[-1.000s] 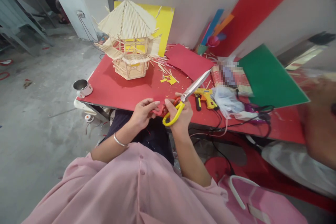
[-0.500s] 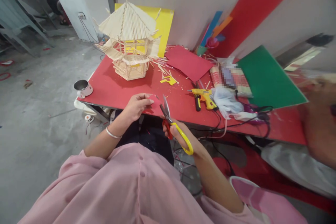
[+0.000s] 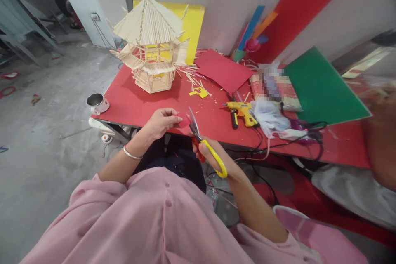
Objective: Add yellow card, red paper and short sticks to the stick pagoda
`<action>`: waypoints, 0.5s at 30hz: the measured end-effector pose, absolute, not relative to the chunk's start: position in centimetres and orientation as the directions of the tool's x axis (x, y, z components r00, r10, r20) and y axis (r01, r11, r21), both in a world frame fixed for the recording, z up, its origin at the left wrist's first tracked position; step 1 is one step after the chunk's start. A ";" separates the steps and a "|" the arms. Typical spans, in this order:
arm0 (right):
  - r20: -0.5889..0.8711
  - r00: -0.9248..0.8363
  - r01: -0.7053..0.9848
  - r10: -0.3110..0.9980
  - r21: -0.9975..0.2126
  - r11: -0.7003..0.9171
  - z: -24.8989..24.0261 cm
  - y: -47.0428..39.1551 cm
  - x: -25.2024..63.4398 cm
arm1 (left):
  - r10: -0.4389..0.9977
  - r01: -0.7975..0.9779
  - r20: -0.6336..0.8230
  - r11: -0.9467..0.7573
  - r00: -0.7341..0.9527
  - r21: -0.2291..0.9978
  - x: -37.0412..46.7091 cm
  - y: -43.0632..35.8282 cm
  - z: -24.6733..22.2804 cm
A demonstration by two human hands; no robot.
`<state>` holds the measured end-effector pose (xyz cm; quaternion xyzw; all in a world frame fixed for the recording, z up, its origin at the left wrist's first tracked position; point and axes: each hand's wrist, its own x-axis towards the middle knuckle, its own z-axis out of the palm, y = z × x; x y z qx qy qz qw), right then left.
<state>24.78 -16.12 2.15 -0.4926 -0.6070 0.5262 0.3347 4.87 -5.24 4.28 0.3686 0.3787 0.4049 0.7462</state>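
My left hand [image 3: 162, 123] pinches a small piece of red paper [image 3: 185, 121] between thumb and fingers, over the table's front edge. In my right hand [image 3: 208, 152] is a pair of scissors [image 3: 198, 132] with one yellow and one red handle. The blades point up and away from me, at the right side of the paper. Whether they touch it is hard to make out against the red table. Behind my hands stands a pagoda model made of thin wooden sticks [image 3: 151, 24]. Small yellow paper scraps [image 3: 200, 92] lie to its right.
On the red table [image 3: 123, 103] are a metal cup [image 3: 97, 104], a yellow glue gun [image 3: 243, 112] with cords, a red sheet [image 3: 224, 70], a green board [image 3: 324, 86] and a plastic bag [image 3: 269, 117]. Another person's blurred arm [image 3: 383, 144] is at the right edge.
The scissor blades have come closer together and turned slightly upward beside the red paper. My left hand still holds the paper. The view has shifted a little.
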 end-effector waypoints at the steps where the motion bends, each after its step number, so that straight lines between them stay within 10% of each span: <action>1: -0.110 -0.291 0.249 0.951 -0.968 -0.036 2.1 -16.1 24.8 | 0.882 -0.324 -0.269 0.402 0.386 0.856 4.9 -5.2 4.3; 15: -0.134 -0.266 0.281 0.955 -0.958 -0.056 1.3 -16.2 24.9 | 0.874 -0.321 -0.256 0.403 0.413 0.857 4.5 -5.2 3.8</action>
